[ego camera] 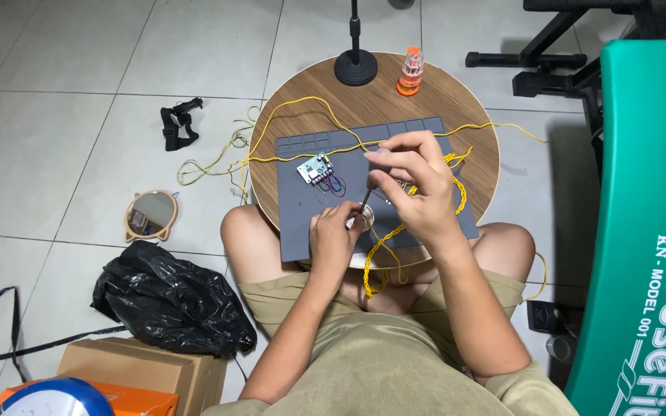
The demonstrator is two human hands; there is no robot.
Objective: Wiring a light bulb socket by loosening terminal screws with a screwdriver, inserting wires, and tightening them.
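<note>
Right now I have a thin dark screwdriver [365, 199] pinched in the curled fingers of my right hand [414, 185], its tip pointed down at a small round pale part [360, 222] near the front edge of the grey work mat [294, 231]. My left hand [334, 239] is closed around that part, steadying it against the mat; the fingers hide most of it, so I cannot tell what kind of fitting it is. I judge this to be the fastening step: tip seated or about to seat in a screw. The next move calls for keeping the shaft upright and the part from turning under my left fingers. Just beyond, a small circuit board [315, 169] with red and blue leads lies on the mat. Yellow wire [383, 254] loops across the round wooden table [456, 100] and twists down over my lap. At the far rim stand a black round stand base [355, 68] and an orange screwdriver-bit holder [411, 73].
</note>
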